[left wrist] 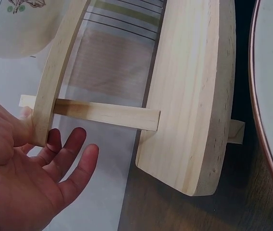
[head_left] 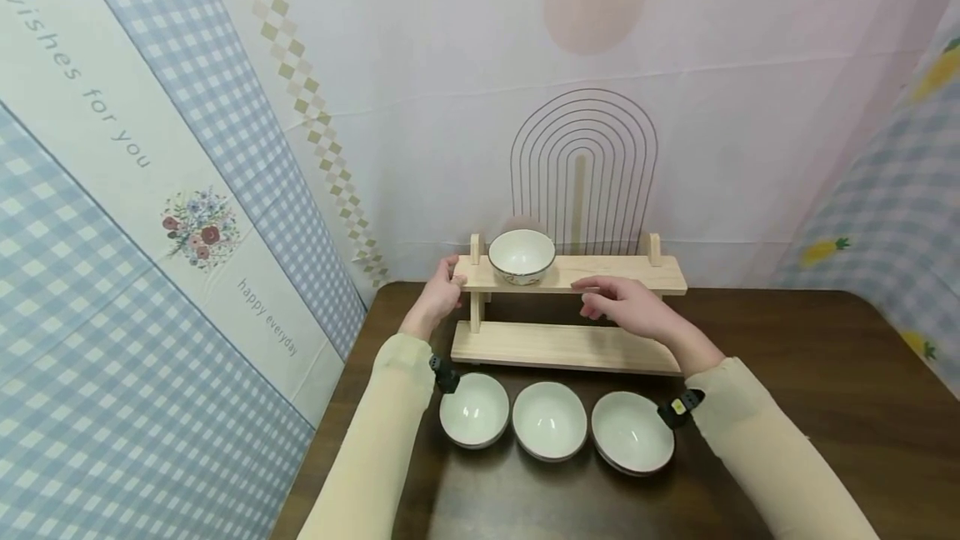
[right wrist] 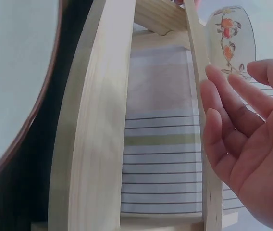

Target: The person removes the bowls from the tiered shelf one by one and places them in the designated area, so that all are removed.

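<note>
A small two-tier wooden shelf (head_left: 555, 344) stands on the table by the back wall. At the left end of its upper board, my left hand (head_left: 438, 294) pinches the wood between thumb and forefinger; the left wrist view shows its other fingers spread loosely below. A white bowl (head_left: 522, 255) with a painted flower pattern sits on the upper board, left of centre. My right hand (head_left: 626, 304) holds nothing. Its relaxed fingers (right wrist: 213, 130) are right at the front edge of the upper board, to the right of that bowl.
Three more white bowls stand in a row in front of the shelf: a left bowl (head_left: 474, 411), a middle bowl (head_left: 550, 422) and a right bowl (head_left: 632, 433). Under them lies the dark brown table (head_left: 810, 407). A patterned cloth (head_left: 420, 107) hangs behind and at the sides.
</note>
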### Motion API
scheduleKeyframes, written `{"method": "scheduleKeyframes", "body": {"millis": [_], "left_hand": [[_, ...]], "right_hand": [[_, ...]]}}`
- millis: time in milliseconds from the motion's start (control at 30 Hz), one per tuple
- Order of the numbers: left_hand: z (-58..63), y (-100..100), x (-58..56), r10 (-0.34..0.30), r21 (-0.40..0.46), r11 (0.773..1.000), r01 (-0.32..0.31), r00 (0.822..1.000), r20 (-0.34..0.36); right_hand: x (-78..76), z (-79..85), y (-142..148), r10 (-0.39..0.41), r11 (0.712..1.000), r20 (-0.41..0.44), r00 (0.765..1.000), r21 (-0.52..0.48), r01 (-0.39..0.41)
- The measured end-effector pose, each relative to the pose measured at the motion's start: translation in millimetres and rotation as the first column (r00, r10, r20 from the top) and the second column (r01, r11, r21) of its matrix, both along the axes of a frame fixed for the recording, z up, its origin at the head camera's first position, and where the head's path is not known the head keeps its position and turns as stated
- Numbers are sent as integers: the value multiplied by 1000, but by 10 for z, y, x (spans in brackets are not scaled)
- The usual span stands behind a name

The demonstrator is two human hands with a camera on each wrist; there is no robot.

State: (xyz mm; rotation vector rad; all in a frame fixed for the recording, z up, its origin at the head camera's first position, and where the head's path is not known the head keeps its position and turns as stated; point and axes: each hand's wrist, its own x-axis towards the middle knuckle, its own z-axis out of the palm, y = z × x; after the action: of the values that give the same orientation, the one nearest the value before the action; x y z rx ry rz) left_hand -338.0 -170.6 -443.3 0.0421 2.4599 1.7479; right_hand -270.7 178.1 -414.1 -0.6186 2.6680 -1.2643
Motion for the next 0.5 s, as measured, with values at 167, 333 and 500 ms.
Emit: {"method": "scheduleKeyframes", "body": {"millis": [167, 333, 500], "left_hand": [[-4, 8, -5, 8, -2, 1000, -8, 1000, 3], [-1, 22, -8, 13, -2, 1000, -13, 1000, -6], [4, 41, -17, 20, -13, 1000, -21, 1000, -18]], "right_hand": [[-174, 9, -90, -75, 997, -32, 997, -3, 75], [-316, 45, -161, -118, 992, -55, 991, -40, 116], [-415, 112, -235, -160, 986, -45, 986, -50, 158]]}}
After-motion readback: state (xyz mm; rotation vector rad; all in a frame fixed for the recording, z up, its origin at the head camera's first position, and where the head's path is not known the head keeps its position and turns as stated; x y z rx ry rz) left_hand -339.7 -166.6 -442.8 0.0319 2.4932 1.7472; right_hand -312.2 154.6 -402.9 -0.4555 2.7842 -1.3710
